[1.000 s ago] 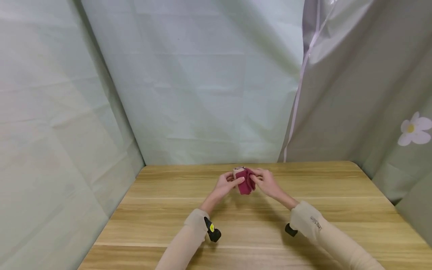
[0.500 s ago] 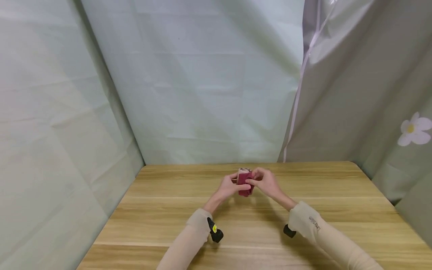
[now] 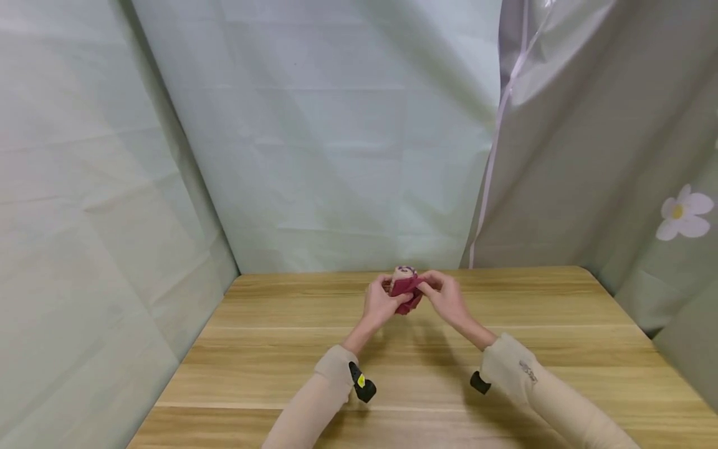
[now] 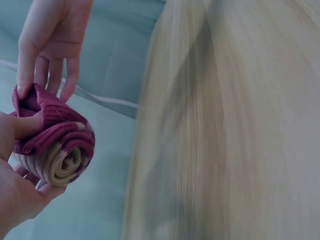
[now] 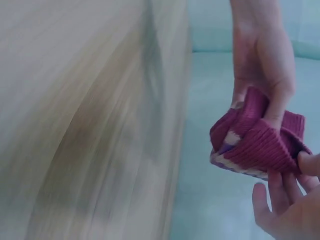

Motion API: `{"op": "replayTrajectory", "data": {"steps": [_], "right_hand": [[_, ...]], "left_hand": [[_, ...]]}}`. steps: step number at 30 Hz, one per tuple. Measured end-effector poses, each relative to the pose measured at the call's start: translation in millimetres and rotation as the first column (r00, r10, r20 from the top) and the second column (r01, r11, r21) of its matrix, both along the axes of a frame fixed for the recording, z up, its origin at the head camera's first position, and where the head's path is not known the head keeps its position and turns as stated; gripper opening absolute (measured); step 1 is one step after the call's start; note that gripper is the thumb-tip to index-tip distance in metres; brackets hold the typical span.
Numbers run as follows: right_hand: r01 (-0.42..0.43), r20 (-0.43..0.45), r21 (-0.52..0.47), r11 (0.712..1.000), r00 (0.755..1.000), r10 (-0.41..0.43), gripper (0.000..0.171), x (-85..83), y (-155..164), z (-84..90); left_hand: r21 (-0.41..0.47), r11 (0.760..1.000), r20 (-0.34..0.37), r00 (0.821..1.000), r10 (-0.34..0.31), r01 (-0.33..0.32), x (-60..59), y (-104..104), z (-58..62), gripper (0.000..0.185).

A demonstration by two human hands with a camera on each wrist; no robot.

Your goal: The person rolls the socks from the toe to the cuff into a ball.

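Observation:
A rolled pair of socks (image 3: 405,287), beige with purple marks and a maroon ribbed cuff, is held up over the far part of the wooden table. My left hand (image 3: 379,304) grips the roll from the left, its thumb across the maroon cuff (image 5: 265,145) and partly hidden in the fold. From the other side, my right hand (image 3: 447,300) pinches the cuff's edge between thumb and fingers, and the cuff opening gapes there. In the left wrist view the coiled end of the roll (image 4: 67,162) shows its beige spiral.
The wooden table (image 3: 269,374) ends at a far edge just behind the hands. Pale green cloth (image 3: 348,156) hangs behind and to the left, and a greyer curtain (image 3: 572,156) with a white flower stands on the right. Black camera mounts (image 3: 364,388) sit on both wrists.
The roll has risen slightly and tipped so its coiled end shows more at the top. My right fingers, briefly closer to the left thumb, now draw the cuff edge out to the right.

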State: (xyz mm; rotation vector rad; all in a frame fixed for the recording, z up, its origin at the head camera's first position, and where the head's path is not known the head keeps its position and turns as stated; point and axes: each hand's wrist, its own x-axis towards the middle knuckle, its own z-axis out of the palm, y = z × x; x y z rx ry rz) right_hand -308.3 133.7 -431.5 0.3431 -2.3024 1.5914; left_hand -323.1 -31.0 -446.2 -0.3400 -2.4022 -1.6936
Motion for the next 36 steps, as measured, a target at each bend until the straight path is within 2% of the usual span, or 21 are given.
{"op": "replayTrajectory", "data": {"steps": [2, 4, 7, 9, 12, 16, 18, 21, 24, 26, 28, 30, 32, 34, 36], "right_hand": [[-0.001, 0.056, -0.069, 0.998, 0.998, 0.005, 0.014, 0.5, 1.5, 3.4], [-0.008, 0.126, -0.165, 0.986, 0.992, 0.029, 0.017, 0.9, 2.8, 6.7], [-0.026, 0.234, -0.281, 0.959, 0.968, 0.095, 0.021, 1.4, 5.6, 10.9], [-0.037, 0.292, -0.313, 0.949, 0.947, 0.133, 0.021, 0.6, 8.6, 11.9], [-0.072, 0.327, -0.285, 0.956, 0.93, 0.167, 0.022, -1.9, 12.4, 12.1], [-0.171, 0.281, -0.212, 0.962, 0.932, 0.228, 0.022, -5.1, 16.6, 11.8], [-0.218, 0.252, -0.195, 0.956, 0.931, 0.264, 0.02, -6.1, 17.9, 12.5], [-0.256, 0.234, -0.159, 0.954, 0.929, 0.288, 0.018, -6.7, 20.8, 15.3], [-0.267, 0.233, -0.095, 0.959, 0.931, 0.282, 0.019, -7.8, 25.0, 18.5], [-0.277, 0.244, -0.035, 0.96, 0.929, 0.277, 0.021, -8.2, 29.0, 19.5], [-0.293, 0.256, 0.018, 0.956, 0.925, 0.279, 0.021, -8.8, 33.9, 19.7], [-0.321, 0.276, 0.053, 0.946, 0.915, 0.295, 0.021, -10.1, 39.2, 19.9], [-0.36, 0.307, 0.049, 0.932, 0.893, 0.329, 0.021, -11.2, 42.4, 22.5], [-0.391, 0.36, -0.005, 0.92, 0.858, 0.367, 0.023, -12.3, 43.8, 27.3], [-0.405, 0.417, -0.066, 0.912, 0.819, 0.394, 0.025, -14.2, 44.4, 32.2]], "left_hand": [[-0.029, 0.999, -0.04, 0.999, 0.022, -0.023, -0.7, -0.8, 0.1, 0.046], [-0.056, 0.998, -0.073, 0.997, 0.017, -0.021, -1.6, -2.8, -1.1, 0.045], [-0.121, 0.993, -0.125, 0.992, -0.033, 0.018, -1.8, -6.9, -3.7, 0.042], [-0.182, 0.981, -0.149, 0.985, -0.093, 0.065, -1.7, -9.7, -5.4, 0.041], [-0.287, 0.949, -0.158, 0.97, -0.182, 0.131, -1.8, -13.3, -5.6, 0.042], [-0.422, 0.881, -0.132, 0.947, -0.292, 0.213, -1.0, -14.5, -3.1, 0.042], [-0.483, 0.841, -0.14, 0.927, -0.349, 0.244, 1.0, -13.8, -0.9, 0.04], [-0.575, 0.778, -0.195, 0.881, -0.432, 0.254, 5.4, -9.7, 3.2, 0.035], [-0.657, 0.726, -0.3, 0.813, -0.499, 0.203, 9.7, -4.1, 6.1, 0.03], [-0.695, 0.702, -0.367, 0.763, -0.533, 0.157, 12.4, -0.8, 6.1, 0.029], [-0.706, 0.698, -0.425, 0.719, -0.55, 0.117, 14.7, 1.7, 4.6, 0.03], [-0.697, 0.71, -0.46, 0.697, -0.551, 0.101, 16.6, 3.7, 2.9, 0.032], [-0.669, 0.734, -0.461, 0.709, -0.533, 0.117, 17.8, 5.1, 2.4, 0.036], [-0.63, 0.764, -0.461, 0.724, -0.513, 0.14, 18.2, 5.2, 3.0, 0.041], [-0.599, 0.786, -0.472, 0.725, -0.502, 0.153, 18.1, 4.4, 4.5, 0.046]]}}
